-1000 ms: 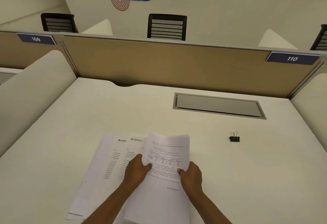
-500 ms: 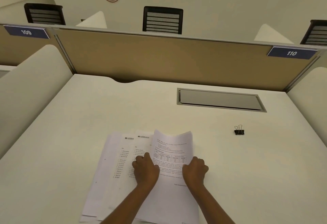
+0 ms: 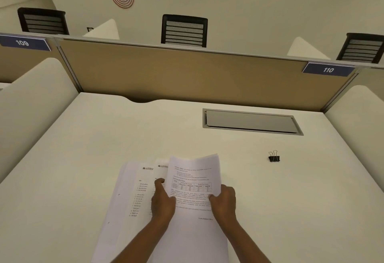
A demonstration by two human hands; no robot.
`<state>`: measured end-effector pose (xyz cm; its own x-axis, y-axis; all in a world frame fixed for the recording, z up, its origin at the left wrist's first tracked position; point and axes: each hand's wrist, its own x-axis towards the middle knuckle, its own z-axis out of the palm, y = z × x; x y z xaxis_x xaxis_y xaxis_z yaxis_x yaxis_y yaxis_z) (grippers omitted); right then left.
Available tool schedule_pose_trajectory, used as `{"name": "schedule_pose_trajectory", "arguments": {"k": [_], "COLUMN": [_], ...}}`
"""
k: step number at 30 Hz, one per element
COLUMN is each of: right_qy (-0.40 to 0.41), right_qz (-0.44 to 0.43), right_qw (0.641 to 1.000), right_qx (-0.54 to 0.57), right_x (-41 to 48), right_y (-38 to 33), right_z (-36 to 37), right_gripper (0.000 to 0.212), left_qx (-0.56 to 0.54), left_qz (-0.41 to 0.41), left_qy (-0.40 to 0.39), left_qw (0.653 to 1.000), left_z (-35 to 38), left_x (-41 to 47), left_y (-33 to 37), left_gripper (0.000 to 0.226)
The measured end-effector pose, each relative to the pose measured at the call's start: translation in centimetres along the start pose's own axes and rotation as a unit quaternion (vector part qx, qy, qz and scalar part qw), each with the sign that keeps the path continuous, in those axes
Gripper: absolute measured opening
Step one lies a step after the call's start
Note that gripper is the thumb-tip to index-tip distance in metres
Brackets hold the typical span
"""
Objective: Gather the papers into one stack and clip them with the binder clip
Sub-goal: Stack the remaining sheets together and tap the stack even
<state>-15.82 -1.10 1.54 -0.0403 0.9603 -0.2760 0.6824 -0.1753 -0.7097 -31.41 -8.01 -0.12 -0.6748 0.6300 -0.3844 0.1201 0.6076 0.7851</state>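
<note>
Several printed white papers lie fanned out on the near middle of the white desk. The top sheet carries a small table and text, and its far end curls up. My left hand grips that sheet's left edge, resting on the sheets below. My right hand pinches its right edge. A small black binder clip with wire handles stands alone on the desk, to the right of the papers and beyond my right hand.
A grey recessed cable hatch sits in the desk behind the clip. A tan partition closes the far edge, with white side dividers left and right. Black chairs stand beyond.
Both hands went from pressing flat on the top sheet to gripping its side edges, and its far end lifted. The camera tilted slightly. The clip stayed put.
</note>
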Motion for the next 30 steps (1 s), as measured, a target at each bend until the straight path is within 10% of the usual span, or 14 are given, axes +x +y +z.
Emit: {"name": "schedule_pose_trajectory", "arguments": {"k": [11,30], "right_qy": [-0.023,-0.085], "right_qz": [0.014,-0.005], "right_qw": [0.998,0.995], "right_qx": [-0.055,0.043], "right_x": [-0.3,-1.1], "right_y": [-1.0,-3.2], "right_z": [1.6,3.4], "right_gripper": [0.027,0.029], "left_qx": [0.318,0.298], "left_qz": [0.002,-0.095], "left_qy": [0.021,0.023], "left_qw": [0.948,0.950], "left_z": [-0.4,-3.1], "left_x": [1.3,3.3], "left_y": [0.8,1.0], "left_gripper": [0.035,0.032]}}
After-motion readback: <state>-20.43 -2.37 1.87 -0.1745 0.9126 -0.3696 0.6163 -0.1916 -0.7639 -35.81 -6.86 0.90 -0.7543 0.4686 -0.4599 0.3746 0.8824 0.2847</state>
